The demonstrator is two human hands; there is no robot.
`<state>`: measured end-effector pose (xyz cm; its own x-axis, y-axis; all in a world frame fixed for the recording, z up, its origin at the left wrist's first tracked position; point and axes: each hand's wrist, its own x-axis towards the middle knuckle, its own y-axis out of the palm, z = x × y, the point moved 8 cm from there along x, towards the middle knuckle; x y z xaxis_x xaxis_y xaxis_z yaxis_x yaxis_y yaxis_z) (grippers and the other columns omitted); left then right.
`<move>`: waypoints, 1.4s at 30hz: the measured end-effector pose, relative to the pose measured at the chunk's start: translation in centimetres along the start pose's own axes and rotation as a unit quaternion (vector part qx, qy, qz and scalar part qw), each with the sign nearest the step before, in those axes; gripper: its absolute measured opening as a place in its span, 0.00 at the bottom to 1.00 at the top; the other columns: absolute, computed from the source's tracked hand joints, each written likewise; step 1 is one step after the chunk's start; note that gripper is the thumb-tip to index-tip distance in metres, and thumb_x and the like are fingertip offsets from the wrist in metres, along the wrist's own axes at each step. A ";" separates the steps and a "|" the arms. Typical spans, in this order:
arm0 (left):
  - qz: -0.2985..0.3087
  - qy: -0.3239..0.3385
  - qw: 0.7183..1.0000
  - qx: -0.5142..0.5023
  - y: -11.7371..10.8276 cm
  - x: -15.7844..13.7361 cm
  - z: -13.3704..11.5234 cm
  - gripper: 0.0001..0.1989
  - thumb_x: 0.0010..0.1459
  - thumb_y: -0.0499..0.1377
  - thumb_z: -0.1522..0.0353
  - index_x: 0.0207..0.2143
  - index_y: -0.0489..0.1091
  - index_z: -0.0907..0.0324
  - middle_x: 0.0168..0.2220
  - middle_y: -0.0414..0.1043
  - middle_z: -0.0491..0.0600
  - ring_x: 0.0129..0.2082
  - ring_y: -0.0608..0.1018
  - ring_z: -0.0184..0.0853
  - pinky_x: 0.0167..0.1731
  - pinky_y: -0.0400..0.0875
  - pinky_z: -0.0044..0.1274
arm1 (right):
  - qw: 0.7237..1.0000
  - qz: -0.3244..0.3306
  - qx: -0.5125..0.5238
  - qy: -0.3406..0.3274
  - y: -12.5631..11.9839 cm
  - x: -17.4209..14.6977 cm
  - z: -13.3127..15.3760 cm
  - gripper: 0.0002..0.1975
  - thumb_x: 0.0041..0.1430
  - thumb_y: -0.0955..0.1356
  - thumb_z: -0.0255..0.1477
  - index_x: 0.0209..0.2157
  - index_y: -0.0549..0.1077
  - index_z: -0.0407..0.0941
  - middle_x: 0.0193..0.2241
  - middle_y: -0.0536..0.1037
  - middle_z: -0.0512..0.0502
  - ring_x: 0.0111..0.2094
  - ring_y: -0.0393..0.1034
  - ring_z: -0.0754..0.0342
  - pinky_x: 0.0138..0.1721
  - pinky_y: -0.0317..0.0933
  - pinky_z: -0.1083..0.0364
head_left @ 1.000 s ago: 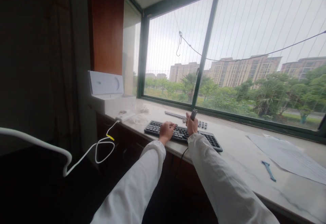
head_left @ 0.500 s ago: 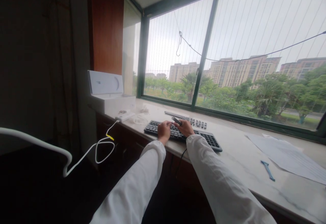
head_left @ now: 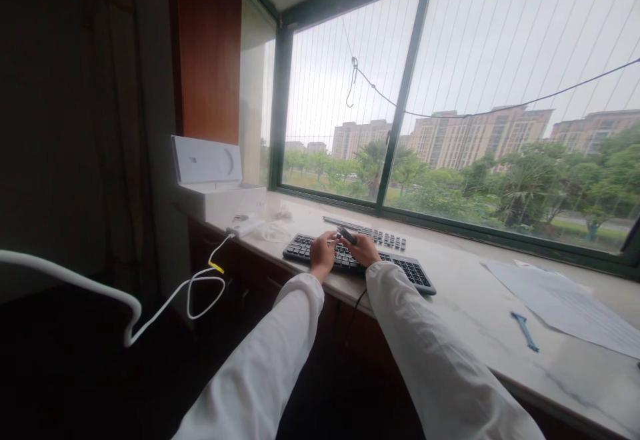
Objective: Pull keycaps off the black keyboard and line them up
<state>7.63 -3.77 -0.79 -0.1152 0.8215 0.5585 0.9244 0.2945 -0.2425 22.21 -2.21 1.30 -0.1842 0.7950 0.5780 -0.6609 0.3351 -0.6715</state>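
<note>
A black keyboard (head_left: 413,272) lies along the front edge of the counter, and both my hands are over its middle. In my right hand (head_left: 366,251) is a short dark stick-like tool (head_left: 346,234), its exact kind unclear, pointing up and left. My left hand (head_left: 323,253) is closed in a pinch close to the tool's tip; whatever sits between its fingers is too small to make out. Just behind the keyboard, several loose dark keycaps (head_left: 393,241) are laid out in rows. Part of the keyboard is hidden under my hands.
At the left stands an open white box (head_left: 220,201), with a white power adapter (head_left: 245,225) and its cable in front. Crumpled clear plastic (head_left: 276,232) lies beside it. On the right are a blue tool (head_left: 525,331) and paper sheets (head_left: 560,300). Windows line the back.
My left fingers have risen slightly and come closer to the tool's tip. The tool in my right hand has shifted a little. The keyboard and loose keycaps stay in place.
</note>
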 end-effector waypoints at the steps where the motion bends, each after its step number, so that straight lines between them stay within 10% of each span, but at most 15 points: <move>1: -0.001 0.002 1.000 -0.003 -0.1 0.0 -0.1 0.11 0.61 0.60 0.69 0.47 0.74 0.57 0.42 0.79 0.48 0.16 0.72 0.23 0.28 0.70 0.20 | 1.000 0.001 0.000 0.001 0.0 0.0 0.0 0.23 0.55 0.63 0.46 0.24 0.76 0.41 0.18 0.67 0.49 0.23 0.60 0.56 0.26 0.51 0.57; 42: 0.019 -0.004 1.000 -0.023 -0.2 -0.5 -0.6 0.07 0.62 0.59 0.70 0.43 0.71 0.57 0.42 0.78 0.48 0.14 0.71 0.21 0.19 0.64 0.17 | 0.995 -0.015 0.076 0.055 -0.5 -0.1 -1.0 0.21 0.54 0.68 0.46 0.32 0.81 0.41 0.25 0.79 0.45 0.32 0.74 0.47 0.36 0.62 0.53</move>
<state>7.69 -4.55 -0.53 -0.0829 0.8353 0.5435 0.9437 0.2410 -0.2266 23.27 -1.95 1.19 -0.0875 0.8393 0.5365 -0.7689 0.2855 -0.5720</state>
